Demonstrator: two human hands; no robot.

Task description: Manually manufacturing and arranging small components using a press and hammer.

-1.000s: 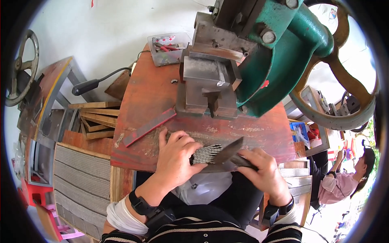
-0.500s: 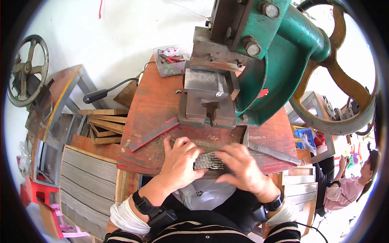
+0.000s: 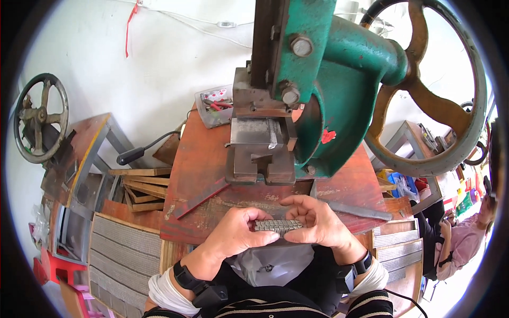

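Between my two hands, at the table's front edge, is a bundle of small silvery metal links [image 3: 277, 227] in tight rows, like a folded metal strap. My left hand [image 3: 236, 232] pinches its left end, thumb along the near side. My right hand [image 3: 318, 225] closes on the right end with thumb and fingers. Beyond them stands a green hand press [image 3: 339, 116], its steel die block [image 3: 258, 164] bolted low at the front. A red-edged flat bar [image 3: 201, 199] lies on the table left of the die, and a grey metal bar [image 3: 360, 211] lies to the right.
A clear plastic bag [image 3: 273, 265] rests at my lap. Framed trays of grey strips [image 3: 127, 249] stand left, with more trays [image 3: 397, 241] at right. A plastic box [image 3: 214, 108] with red-handled pliers sits at the back. Another person [image 3: 464, 241] sits far right.
My right hand has come in from the right and closed on the bundle, which now lies level between both hands. The view has shifted, showing more wall above.
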